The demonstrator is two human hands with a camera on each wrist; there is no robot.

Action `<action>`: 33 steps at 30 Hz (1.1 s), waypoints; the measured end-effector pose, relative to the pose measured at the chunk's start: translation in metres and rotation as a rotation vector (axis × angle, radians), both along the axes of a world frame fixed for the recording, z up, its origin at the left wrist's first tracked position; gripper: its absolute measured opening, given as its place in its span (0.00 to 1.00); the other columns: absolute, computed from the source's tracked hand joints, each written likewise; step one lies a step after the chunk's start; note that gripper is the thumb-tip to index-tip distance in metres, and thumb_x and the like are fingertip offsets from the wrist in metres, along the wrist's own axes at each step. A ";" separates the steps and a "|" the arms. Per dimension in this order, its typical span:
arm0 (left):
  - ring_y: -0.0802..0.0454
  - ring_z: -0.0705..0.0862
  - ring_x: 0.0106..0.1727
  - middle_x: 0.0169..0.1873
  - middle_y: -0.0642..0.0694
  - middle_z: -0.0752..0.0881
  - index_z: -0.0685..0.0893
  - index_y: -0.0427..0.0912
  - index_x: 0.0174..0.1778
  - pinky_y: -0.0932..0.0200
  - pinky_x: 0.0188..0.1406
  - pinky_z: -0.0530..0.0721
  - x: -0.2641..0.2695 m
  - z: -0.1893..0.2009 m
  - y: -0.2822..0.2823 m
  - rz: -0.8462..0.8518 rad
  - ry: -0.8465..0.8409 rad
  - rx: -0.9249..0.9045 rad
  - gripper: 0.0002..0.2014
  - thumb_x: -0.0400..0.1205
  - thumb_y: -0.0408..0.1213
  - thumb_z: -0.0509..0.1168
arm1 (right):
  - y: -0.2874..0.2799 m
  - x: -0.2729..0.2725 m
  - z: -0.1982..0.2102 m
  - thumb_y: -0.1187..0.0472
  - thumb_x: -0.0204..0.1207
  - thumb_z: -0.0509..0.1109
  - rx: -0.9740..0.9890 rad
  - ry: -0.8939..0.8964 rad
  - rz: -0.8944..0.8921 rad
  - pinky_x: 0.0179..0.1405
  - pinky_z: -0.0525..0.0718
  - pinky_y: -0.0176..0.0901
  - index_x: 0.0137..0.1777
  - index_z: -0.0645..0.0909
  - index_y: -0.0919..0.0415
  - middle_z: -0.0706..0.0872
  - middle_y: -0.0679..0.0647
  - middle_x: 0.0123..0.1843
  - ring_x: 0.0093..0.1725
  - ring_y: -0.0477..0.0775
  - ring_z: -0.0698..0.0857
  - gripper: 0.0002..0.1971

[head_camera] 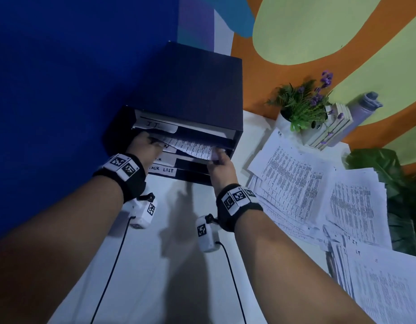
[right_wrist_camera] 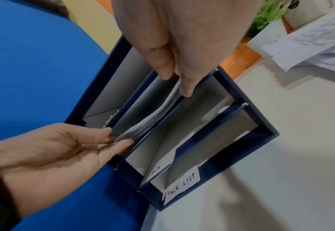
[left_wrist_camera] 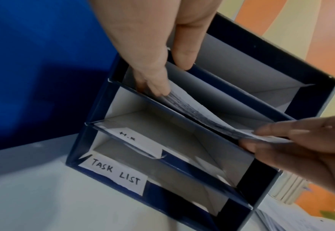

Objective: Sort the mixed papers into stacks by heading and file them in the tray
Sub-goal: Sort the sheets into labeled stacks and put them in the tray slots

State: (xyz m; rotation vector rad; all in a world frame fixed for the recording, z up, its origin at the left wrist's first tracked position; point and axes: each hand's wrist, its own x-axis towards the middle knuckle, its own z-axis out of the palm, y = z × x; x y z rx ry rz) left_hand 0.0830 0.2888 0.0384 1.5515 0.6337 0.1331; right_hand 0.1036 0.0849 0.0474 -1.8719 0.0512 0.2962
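A dark blue filing tray (head_camera: 193, 90) stands at the back of the white table (head_camera: 167, 265), with four stacked slots. Labels read "IT" (head_camera: 155, 124) on top, "H.R" (left_wrist_camera: 129, 136) on the third slot and "TASK LIST" (head_camera: 161, 170) on the bottom. A thin stack of printed papers (head_camera: 190, 146) lies partway inside the second slot, sagging in the middle. My left hand (head_camera: 144, 146) pinches its left edge at the slot mouth, and my right hand (head_camera: 219, 160) pinches its right edge. The wrist views show each thumb and fingers either side of the papers (left_wrist_camera: 194, 112) (right_wrist_camera: 152, 123). The second slot's label is mostly hidden.
Loose piles of printed papers (head_camera: 295, 183) (head_camera: 377, 277) spread over the table's right side. Behind them are a potted plant with purple flowers (head_camera: 302, 106), a white slatted box (head_camera: 330, 127) and a grey bottle (head_camera: 363, 106). Large green leaves (head_camera: 389, 164) sit at the right edge. A blue wall is on the left.
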 end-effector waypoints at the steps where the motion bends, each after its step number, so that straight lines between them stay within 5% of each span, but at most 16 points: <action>1: 0.41 0.83 0.52 0.43 0.41 0.83 0.78 0.46 0.42 0.36 0.65 0.79 0.000 -0.001 0.000 -0.034 -0.002 0.001 0.12 0.63 0.34 0.67 | -0.003 0.003 -0.001 0.69 0.82 0.60 -0.009 0.001 -0.001 0.80 0.65 0.46 0.80 0.67 0.57 0.71 0.53 0.79 0.78 0.54 0.70 0.26; 4: 0.40 0.83 0.57 0.47 0.41 0.83 0.78 0.41 0.55 0.36 0.68 0.78 -0.006 0.003 -0.007 -0.054 -0.002 0.030 0.18 0.69 0.30 0.67 | -0.013 0.002 -0.001 0.70 0.82 0.58 -0.082 -0.018 -0.012 0.67 0.72 0.35 0.78 0.71 0.55 0.77 0.53 0.74 0.72 0.54 0.77 0.24; 6: 0.43 0.83 0.54 0.49 0.44 0.83 0.78 0.42 0.64 0.49 0.63 0.81 -0.009 0.003 -0.013 -0.057 -0.009 0.147 0.19 0.77 0.27 0.66 | -0.017 -0.004 -0.001 0.72 0.78 0.58 -0.156 -0.083 -0.051 0.61 0.81 0.39 0.74 0.76 0.55 0.84 0.55 0.66 0.63 0.55 0.83 0.25; 10: 0.50 0.81 0.54 0.54 0.46 0.84 0.82 0.40 0.66 0.66 0.49 0.80 -0.006 0.003 -0.023 -0.094 0.000 0.334 0.15 0.83 0.30 0.65 | -0.026 -0.013 -0.003 0.71 0.77 0.62 -0.229 -0.184 -0.020 0.68 0.79 0.47 0.69 0.79 0.60 0.81 0.57 0.66 0.63 0.57 0.82 0.21; 14: 0.43 0.82 0.62 0.59 0.41 0.84 0.80 0.38 0.68 0.54 0.65 0.78 0.001 0.010 -0.038 -0.148 0.026 0.411 0.17 0.84 0.38 0.64 | -0.043 -0.019 -0.005 0.70 0.79 0.63 -0.267 -0.200 0.046 0.68 0.79 0.49 0.69 0.79 0.60 0.78 0.55 0.66 0.61 0.57 0.83 0.20; 18: 0.36 0.84 0.55 0.57 0.33 0.84 0.78 0.35 0.65 0.46 0.55 0.83 0.009 0.012 -0.043 -0.194 0.141 0.480 0.16 0.83 0.36 0.62 | -0.067 -0.030 -0.005 0.68 0.80 0.63 -0.310 -0.144 0.107 0.65 0.80 0.44 0.70 0.78 0.57 0.79 0.53 0.67 0.59 0.54 0.84 0.19; 21: 0.40 0.82 0.46 0.53 0.29 0.83 0.77 0.32 0.55 0.52 0.43 0.80 0.009 0.008 -0.046 -0.177 0.132 0.495 0.10 0.80 0.31 0.60 | -0.094 -0.043 -0.004 0.68 0.81 0.62 -0.326 -0.099 0.151 0.64 0.80 0.42 0.69 0.80 0.56 0.77 0.52 0.67 0.59 0.52 0.84 0.18; 24: 0.37 0.83 0.46 0.55 0.39 0.78 0.79 0.42 0.58 0.47 0.46 0.86 0.000 0.008 -0.057 -0.089 0.046 0.522 0.11 0.80 0.31 0.60 | -0.130 -0.054 -0.007 0.66 0.81 0.62 -0.334 -0.037 0.139 0.67 0.79 0.44 0.67 0.82 0.54 0.78 0.52 0.68 0.63 0.53 0.82 0.17; 28: 0.50 0.79 0.58 0.69 0.46 0.73 0.75 0.47 0.74 0.58 0.62 0.77 -0.029 -0.001 -0.088 -0.104 -0.001 0.416 0.22 0.83 0.29 0.62 | -0.193 -0.071 -0.010 0.65 0.80 0.63 -0.367 0.041 0.031 0.70 0.75 0.42 0.66 0.82 0.54 0.81 0.54 0.69 0.68 0.54 0.80 0.16; 33: 0.51 0.81 0.60 0.62 0.50 0.82 0.77 0.48 0.72 0.54 0.65 0.77 -0.072 -0.021 -0.148 -0.297 0.083 0.267 0.20 0.83 0.32 0.64 | -0.286 -0.093 -0.015 0.66 0.81 0.62 -0.486 0.112 -0.060 0.62 0.71 0.32 0.70 0.80 0.58 0.80 0.53 0.72 0.69 0.53 0.79 0.19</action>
